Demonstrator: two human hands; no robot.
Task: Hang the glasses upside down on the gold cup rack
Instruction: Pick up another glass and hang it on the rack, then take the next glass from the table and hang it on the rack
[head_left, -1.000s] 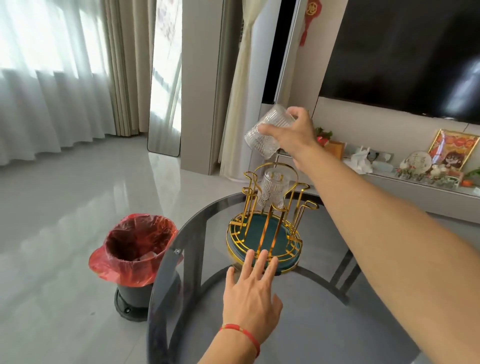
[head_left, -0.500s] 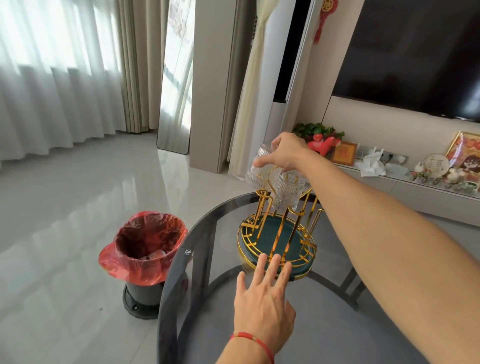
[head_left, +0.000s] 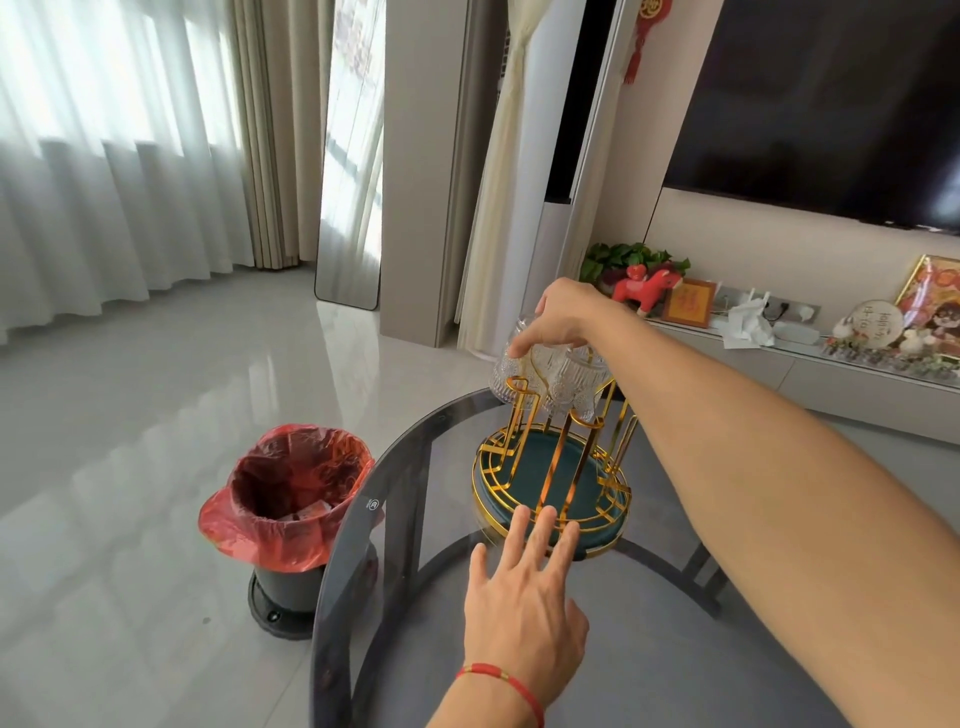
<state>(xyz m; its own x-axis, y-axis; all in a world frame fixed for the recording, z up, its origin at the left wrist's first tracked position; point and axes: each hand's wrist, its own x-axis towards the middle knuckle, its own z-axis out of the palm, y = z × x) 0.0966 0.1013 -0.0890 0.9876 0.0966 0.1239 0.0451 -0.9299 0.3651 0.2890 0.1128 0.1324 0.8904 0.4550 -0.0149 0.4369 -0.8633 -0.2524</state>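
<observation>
The gold cup rack (head_left: 551, 470) with a dark green round base stands on the smoked glass table (head_left: 415, 597). A ribbed clear glass (head_left: 576, 387) hangs upside down on one of its prongs. My right hand (head_left: 563, 319) grips the base of a second ribbed glass (head_left: 511, 376), held upside down over a left prong of the rack. My left hand (head_left: 522, 603), with a red string at the wrist, lies flat with fingers spread, its fingertips touching the rack's front rim.
A bin with a red bag (head_left: 288, 499) stands on the floor left of the table. Behind, a low TV cabinet (head_left: 810, 364) carries ornaments, a plant and tissues. A tall mirror (head_left: 350, 156) leans by the curtains.
My right hand has brought the second glass down from high above the rack onto a left prong, turning it upside down. The left hand has stayed at the rack's front rim.
</observation>
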